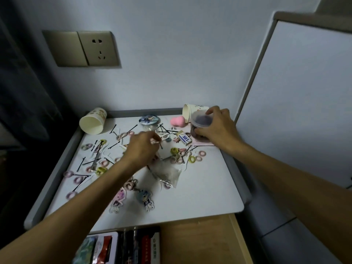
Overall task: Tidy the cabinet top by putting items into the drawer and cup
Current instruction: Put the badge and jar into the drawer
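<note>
white cabinet top (190,197) w/ hair ties (175,150) all over. right hand (219,128) grips clear tub (202,121) at back right, by a tipped cup (190,111). left hand (142,147) pinches a hair pin (161,146) mid-top. eraser box (184,137) reads "air". drawer (200,241) open below.

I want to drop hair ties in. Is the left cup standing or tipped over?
Tipped over. The left cup lies on its side on the cabinet top, its round mouth facing the camera.

Dim pale wall (171,54), perhaps dark curtain (19,92)
</note>
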